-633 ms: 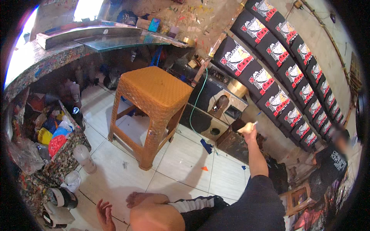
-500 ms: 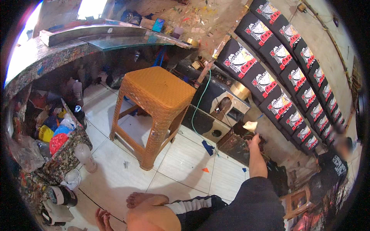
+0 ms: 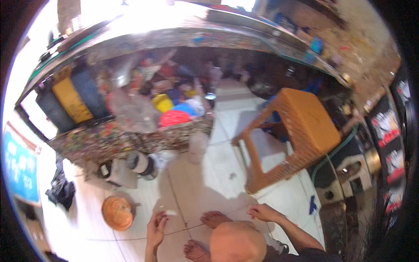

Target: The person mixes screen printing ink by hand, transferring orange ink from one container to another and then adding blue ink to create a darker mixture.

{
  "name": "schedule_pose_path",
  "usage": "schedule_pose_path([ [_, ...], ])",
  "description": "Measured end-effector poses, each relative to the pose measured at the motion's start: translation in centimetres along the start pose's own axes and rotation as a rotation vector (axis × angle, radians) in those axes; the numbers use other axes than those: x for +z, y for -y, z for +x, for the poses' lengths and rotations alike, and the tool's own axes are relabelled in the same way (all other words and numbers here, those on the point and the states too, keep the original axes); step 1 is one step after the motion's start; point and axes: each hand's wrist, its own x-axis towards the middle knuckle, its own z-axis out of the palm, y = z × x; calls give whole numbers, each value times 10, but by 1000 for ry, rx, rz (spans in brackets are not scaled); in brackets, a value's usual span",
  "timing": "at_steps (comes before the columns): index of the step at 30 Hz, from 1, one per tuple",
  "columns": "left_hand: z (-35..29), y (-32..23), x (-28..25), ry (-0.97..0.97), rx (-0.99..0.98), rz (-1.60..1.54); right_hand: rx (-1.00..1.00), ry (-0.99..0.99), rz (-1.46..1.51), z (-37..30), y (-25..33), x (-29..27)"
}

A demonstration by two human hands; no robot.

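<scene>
My left hand (image 3: 156,223) hangs over the tiled floor with its fingers bent together. A small white stick (image 3: 171,212) shows at its fingertips, blurred. My right hand (image 3: 264,213) is to the right of my knee, fingers curled and thumb drawn in. Whether anything is in its pinch cannot be made out. An orange round tub (image 3: 118,213) stands on the floor left of my left hand. Beyond my right hand is a brown plastic stool (image 3: 290,131), its legs spread on the tiles.
Ahead runs a paint-crusted bench (image 3: 148,41), with colourful bags and plastic (image 3: 172,114) on its lower shelf. A white-and-black jar (image 3: 142,163) and a clear bottle (image 3: 198,147) stand before it. A black bag (image 3: 61,185) lies left. Printed dark shirts (image 3: 387,129) hang at right.
The view has swung left, bringing the orange tub into sight. My right arm, outstretched with a whitish thing at the hand, is now drawn in by my knee, that thing no longer visible.
</scene>
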Motion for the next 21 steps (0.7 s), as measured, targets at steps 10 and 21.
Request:
schedule_pose_path([
  [10, -59, 0, -79, -798, 146, 59, -1011, -846, -17, 218, 316, -196],
  [21, -76, 139, -161, -1036, -370, -323, -914, -546, -559, 361, 358, -250],
])
